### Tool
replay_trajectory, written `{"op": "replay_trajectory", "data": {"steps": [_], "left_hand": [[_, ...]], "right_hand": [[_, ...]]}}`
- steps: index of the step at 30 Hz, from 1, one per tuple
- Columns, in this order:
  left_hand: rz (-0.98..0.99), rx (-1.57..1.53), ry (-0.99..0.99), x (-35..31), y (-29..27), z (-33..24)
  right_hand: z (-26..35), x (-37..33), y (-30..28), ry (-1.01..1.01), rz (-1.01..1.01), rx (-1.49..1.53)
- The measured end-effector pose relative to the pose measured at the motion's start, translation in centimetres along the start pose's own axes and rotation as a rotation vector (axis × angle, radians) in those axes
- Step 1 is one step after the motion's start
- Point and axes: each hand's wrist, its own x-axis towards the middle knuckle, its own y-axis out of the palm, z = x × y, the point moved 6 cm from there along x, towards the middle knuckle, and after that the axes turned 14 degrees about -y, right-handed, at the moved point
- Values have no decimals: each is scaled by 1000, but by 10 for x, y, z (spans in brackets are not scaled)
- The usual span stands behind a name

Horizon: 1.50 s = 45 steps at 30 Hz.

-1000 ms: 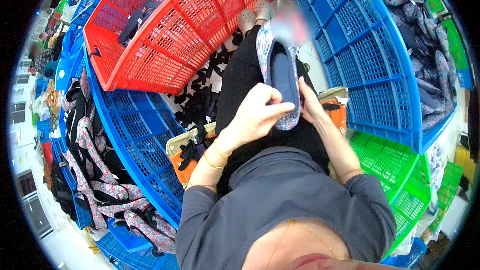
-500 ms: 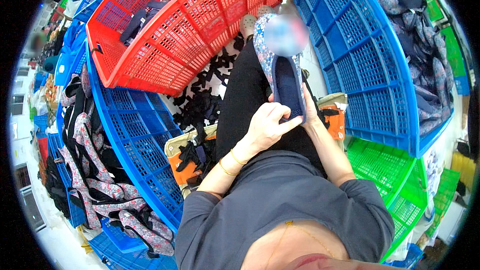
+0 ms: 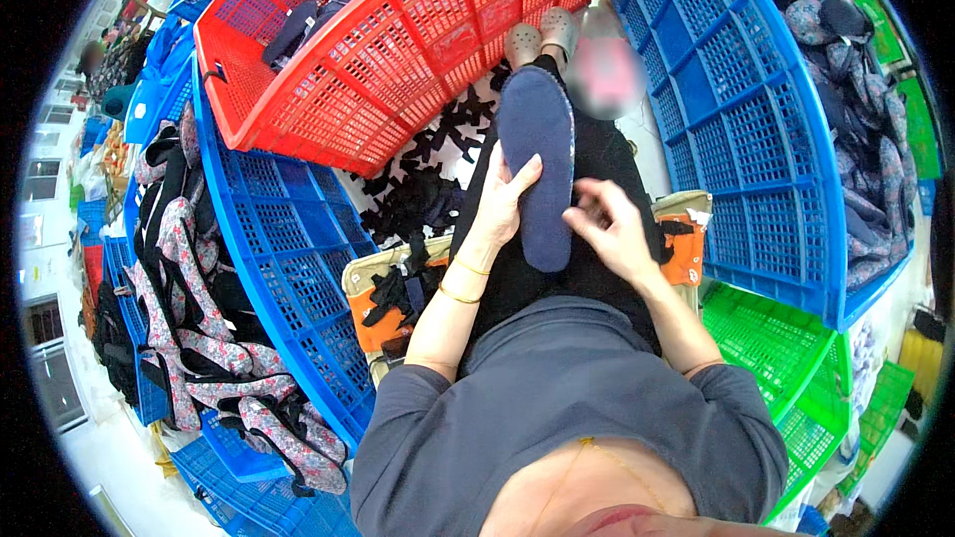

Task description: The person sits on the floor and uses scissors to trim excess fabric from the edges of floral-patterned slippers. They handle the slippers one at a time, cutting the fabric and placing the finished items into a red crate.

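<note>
A slip-on shoe (image 3: pixel 538 159) hangs over my lap, its flat navy sole facing up and toe pointing away. A thin strip of floral upper shows along its right edge; the rest of the upper is hidden underneath. My left hand (image 3: pixel 509 194) grips the shoe at its left side, thumb lying across the sole and the other fingers hidden below. Beside the shoe's right edge is my right hand (image 3: pixel 612 229), with bent fingers apart and nothing seen between them. Its thumb tip is very close to the edge; I cannot tell whether it touches.
A red crate (image 3: pixel 398 70) with dark shoes stands ahead. Blue crates flank me: the left one (image 3: pixel 279 268) beside floral shoes (image 3: pixel 189 308), the right one (image 3: pixel 736 129) before more shoes (image 3: pixel 865 159). A green crate (image 3: pixel 771 348) sits near right. Black scraps (image 3: pixel 418 199) litter the floor.
The shoe has been turned over from its opening side to its sole. My left hand now holds its side, and my right hand has come off it to the right.
</note>
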Motion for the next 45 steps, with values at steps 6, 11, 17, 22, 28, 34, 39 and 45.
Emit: {"op": "replay_trajectory", "data": {"steps": [6,11,17,22,28,34,39,45], "left_hand": [[28,-81,-2,-10,-10,8],[53,-146,-52,-13,-9,19],[137,-284,-98,-15,-7,24],[197,-332,-146,-17,0,26],[225,-338,-161,-19,5,25],[254,-403,-231,-22,9,27],[323,-422,-232,-24,6,33],[-2,142,122,-31,21,6]], "right_hand": [[-7,24,-25,-112,-118,-87],[1,30,5,0,-239,321],[11,40,10,-92,-243,219],[11,47,-8,-190,-339,76],[29,51,-11,-393,-293,-133],[45,53,-6,-490,-252,-138],[-10,69,-24,24,-371,325],[22,57,-19,-25,-211,-56]]}}
